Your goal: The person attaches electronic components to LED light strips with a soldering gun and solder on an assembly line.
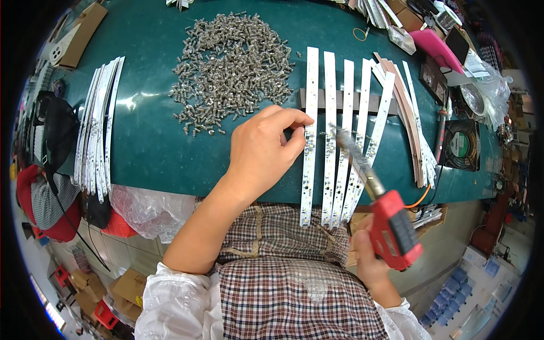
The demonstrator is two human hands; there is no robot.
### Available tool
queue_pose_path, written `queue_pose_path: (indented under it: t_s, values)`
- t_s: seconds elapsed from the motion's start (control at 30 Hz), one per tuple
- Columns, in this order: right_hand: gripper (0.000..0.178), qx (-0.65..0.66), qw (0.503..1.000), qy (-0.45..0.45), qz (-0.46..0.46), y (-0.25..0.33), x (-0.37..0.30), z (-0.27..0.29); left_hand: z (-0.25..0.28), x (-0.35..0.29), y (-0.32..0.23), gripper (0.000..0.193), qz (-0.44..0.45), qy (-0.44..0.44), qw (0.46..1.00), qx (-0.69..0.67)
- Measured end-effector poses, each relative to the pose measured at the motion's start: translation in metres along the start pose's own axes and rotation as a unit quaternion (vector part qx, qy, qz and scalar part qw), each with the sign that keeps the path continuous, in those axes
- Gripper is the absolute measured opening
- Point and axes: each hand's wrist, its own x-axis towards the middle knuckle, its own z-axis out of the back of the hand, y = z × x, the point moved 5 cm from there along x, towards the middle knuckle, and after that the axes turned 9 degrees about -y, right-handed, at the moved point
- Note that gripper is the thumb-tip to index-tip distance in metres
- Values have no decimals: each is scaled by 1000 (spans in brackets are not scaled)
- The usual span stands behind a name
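Several white LED circuit strips lie side by side before me, fanned out over a dark bar and overhanging the table's front edge. My left hand is at the leftmost strip, index finger and thumb closed together against its left edge. Whatever is between those fingertips is hidden. In my right hand is a red and black soldering iron, gripped by its handle. Its metal shaft points up and left, with the tip over the strips, near the second one. The shaft is slightly blurred.
A large heap of small metal connectors covers the table's back middle. Stacked strips lie at left; more strips lie at right. Beyond those are a black fan, a pink object and an orange cable.
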Motion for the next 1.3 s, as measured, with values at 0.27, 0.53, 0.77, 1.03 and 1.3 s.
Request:
queue_pose_path:
  t_s: [0.27, 0.53, 0.77, 1.03, 1.3]
  values:
    - [33, -75, 934, -346, 43, 5, 61, 74, 2, 0, -5, 20, 28, 29, 999, -6]
    - [53, -373, 851, -313, 199, 11, 141, 61, 5, -7, -16, 46, 75, 118, 988, -72]
    - [51, -429, 830, -306, 184, -10, 164, 61, -9, -17, -13, 49, 101, 107, 982, -115]
    - [51, -407, 827, -341, 186, -10, 162, 74, -21, -20, -15, 45, 73, 95, 986, -115]
    - [43, -367, 782, -432, 259, 5, 144, 101, 21, -3, -9, 15, -30, -88, 986, 135]
